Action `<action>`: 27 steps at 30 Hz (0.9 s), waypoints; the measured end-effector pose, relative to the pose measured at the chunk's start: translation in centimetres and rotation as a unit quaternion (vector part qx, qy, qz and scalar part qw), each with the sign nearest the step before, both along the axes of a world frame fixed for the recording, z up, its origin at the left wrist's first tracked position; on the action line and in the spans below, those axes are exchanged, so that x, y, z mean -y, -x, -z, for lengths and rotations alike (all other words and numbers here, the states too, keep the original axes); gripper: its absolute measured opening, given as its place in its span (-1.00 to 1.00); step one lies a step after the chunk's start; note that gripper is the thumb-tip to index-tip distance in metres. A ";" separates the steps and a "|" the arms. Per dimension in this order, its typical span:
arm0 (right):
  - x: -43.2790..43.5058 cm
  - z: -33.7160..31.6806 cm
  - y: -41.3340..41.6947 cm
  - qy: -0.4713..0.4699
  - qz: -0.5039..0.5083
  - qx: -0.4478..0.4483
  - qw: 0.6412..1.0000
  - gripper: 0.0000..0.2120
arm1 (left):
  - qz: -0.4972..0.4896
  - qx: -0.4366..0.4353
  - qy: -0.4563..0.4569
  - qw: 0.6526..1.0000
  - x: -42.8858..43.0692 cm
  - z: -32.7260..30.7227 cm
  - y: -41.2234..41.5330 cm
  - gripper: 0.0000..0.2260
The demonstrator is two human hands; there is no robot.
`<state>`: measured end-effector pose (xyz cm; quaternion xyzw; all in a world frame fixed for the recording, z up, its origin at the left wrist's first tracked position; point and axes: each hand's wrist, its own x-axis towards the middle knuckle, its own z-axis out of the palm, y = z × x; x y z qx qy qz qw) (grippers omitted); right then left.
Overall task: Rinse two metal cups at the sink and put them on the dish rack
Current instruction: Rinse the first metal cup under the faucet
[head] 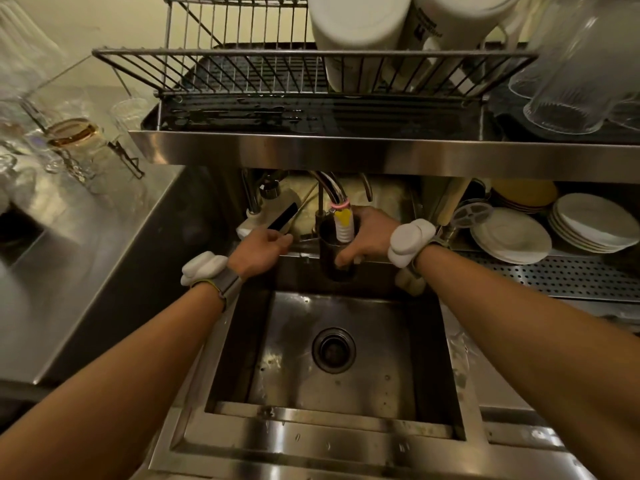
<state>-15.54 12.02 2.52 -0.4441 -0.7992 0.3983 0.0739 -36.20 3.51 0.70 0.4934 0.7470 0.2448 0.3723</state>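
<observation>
Your right hand point(367, 233) grips the cup point(337, 259) under the spout point(343, 225); hold it centred while your left hand point(259, 247), pinching the lever point(284, 218), opens water gently.

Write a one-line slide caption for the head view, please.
Right hand holds a dark metal cup with the faucet nozzle inside, above the sink; left hand is at the black lever.

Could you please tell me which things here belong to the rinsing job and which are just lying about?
Job: metal cup, in the grip of the right hand; tap nozzle; black lever by left hand; sink; dish rack.
Lying about: white containers; clear glasses; stacked plates; glassware on the counter.
</observation>
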 end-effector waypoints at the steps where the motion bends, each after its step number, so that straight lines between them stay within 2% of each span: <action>1: 0.1 -0.1 0.2 0.003 -0.006 0.000 1.000 -0.44 | 0.001 -0.004 0.000 1.000 0.0 -0.1 0.0 -0.67; 4: -0.4 -0.7 -0.4 0.051 -0.027 0.025 0.998 -0.44 | -0.003 0.004 0.001 1.000 -0.1 0.0 -0.1 -0.67; 6: -0.8 -1.1 -0.6 0.031 -0.028 0.045 0.998 -0.45 | 0.002 -0.002 0.003 1.000 -0.2 0.1 -0.1 -0.69; 9: -0.3 -0.5 0.0 0.018 -0.008 0.011 1.000 -0.46 | 0.007 -0.006 0.004 1.000 -0.3 0.0 -0.1 -0.71; 12: -0.5 -0.4 -0.5 0.070 -0.023 0.029 0.997 -0.44 | 0.014 -0.009 0.008 1.000 -0.4 -0.1 0.2 -0.72; 14: -0.8 -0.5 -0.8 0.046 -0.005 0.050 0.998 -0.42 | 0.016 -0.008 0.006 1.000 -0.4 -0.1 0.3 -0.72; 17: -0.7 0.0 -0.3 -0.002 0.008 0.010 1.000 -0.35 | 0.018 -0.009 0.006 1.000 -0.5 -0.2 0.3 -0.74; 20: -0.9 -0.2 -0.8 0.035 -0.023 0.045 0.998 -0.35 | 0.019 -0.016 0.010 1.000 -0.5 -0.2 0.3 -0.74; 22: -1.0 -0.1 -1.1 0.013 -0.005 0.071 0.997 -0.33 | 0.026 -0.016 0.010 0.999 -0.5 -0.2 0.3 -0.76; 25: -0.2 0.6 -0.1 -0.015 0.006 0.021 1.000 -0.35 | 0.031 -0.019 0.013 0.999 -0.7 -0.4 0.4 -0.76; 27: 0.0 0.7 -0.2 0.030 -0.015 0.027 0.999 -0.38 | 0.030 -0.018 0.016 0.999 -0.8 -0.4 0.3 -0.76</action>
